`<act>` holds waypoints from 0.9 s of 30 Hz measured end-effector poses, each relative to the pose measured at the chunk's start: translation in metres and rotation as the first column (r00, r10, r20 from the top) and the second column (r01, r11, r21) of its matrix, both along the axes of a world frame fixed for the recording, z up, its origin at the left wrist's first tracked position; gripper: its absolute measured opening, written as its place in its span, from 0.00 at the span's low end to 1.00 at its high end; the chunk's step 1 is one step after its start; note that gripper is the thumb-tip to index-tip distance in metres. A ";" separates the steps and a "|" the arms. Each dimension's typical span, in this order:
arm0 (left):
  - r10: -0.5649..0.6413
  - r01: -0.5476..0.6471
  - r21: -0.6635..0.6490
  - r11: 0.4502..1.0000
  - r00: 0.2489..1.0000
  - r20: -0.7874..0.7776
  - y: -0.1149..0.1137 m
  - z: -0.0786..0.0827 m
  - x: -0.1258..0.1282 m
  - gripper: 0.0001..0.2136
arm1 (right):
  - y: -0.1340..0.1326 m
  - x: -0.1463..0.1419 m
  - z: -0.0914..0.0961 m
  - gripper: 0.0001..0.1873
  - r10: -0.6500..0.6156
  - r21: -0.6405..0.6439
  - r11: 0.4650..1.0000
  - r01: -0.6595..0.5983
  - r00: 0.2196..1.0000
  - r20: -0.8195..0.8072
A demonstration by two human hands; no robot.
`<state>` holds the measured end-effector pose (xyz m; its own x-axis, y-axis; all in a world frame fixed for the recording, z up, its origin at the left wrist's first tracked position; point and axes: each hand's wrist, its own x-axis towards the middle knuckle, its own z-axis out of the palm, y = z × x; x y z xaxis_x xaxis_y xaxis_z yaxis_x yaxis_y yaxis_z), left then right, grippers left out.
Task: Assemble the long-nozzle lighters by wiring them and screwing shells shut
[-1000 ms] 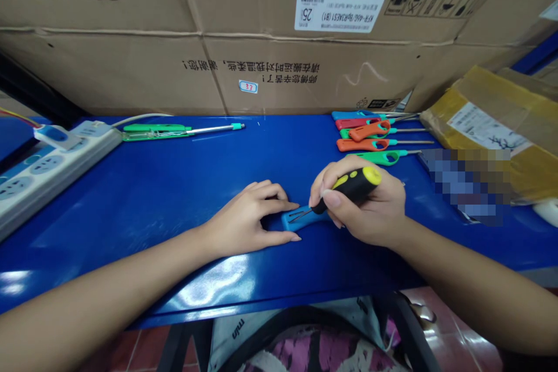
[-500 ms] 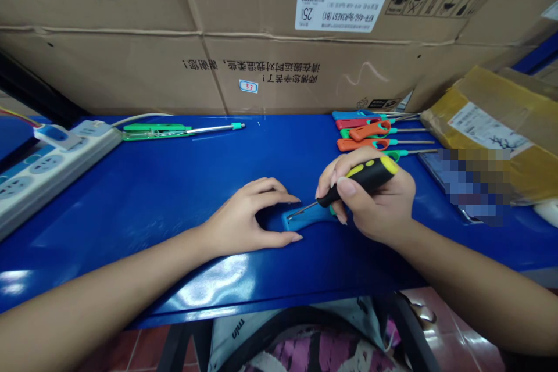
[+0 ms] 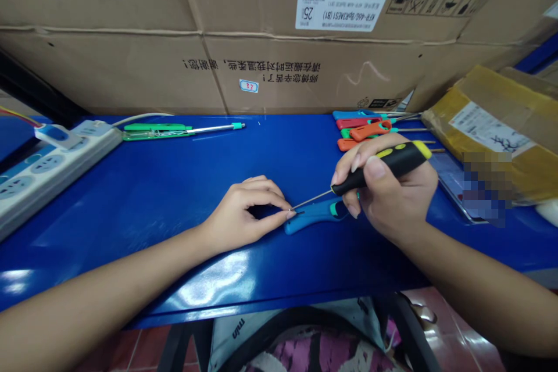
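Note:
My right hand is wrapped round the black and yellow handle of a screwdriver. Its thin shaft slants down to the left, ending at the fingertips of my left hand. Thumb and index finger of that hand are pinched together there; whatever small thing may be between them is hidden. Beneath the shaft a blue lighter with a long-nosed body lies on the table, its handle end by my left fingertips. My right hand covers its other end.
Several coloured long lighters lie at the back right, beside a taped package and a phone. Back left are a green lighter and a power strip. A large cardboard box walls off the blue table's rear.
The screwdriver and my right hand have moved right and slightly up, its tip off the lighter's end. My left thumb and index finger have closed from a wide gap into a pinch.

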<state>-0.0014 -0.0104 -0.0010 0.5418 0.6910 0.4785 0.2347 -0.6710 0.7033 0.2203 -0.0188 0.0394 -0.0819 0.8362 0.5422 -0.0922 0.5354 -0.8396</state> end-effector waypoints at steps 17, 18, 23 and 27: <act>-0.007 0.009 0.054 0.999 0.999 -0.047 0.000 -0.002 0.001 0.02 | 0.001 0.002 -0.003 0.06 0.038 0.077 0.996 -0.042 0.998 0.049; -0.009 0.012 0.055 0.998 0.999 -0.048 0.000 -0.002 0.000 0.02 | 0.001 0.002 -0.003 0.06 0.045 0.082 0.995 -0.048 0.998 0.045; -0.015 0.019 0.063 0.998 0.998 -0.057 0.000 -0.001 0.000 0.02 | 0.001 0.001 -0.003 0.06 0.056 0.092 0.994 -0.061 0.997 0.056; -0.018 0.021 0.054 0.998 0.998 -0.059 -0.001 -0.002 0.000 0.03 | 0.001 0.004 -0.003 0.05 0.073 0.085 0.993 -0.081 0.993 0.095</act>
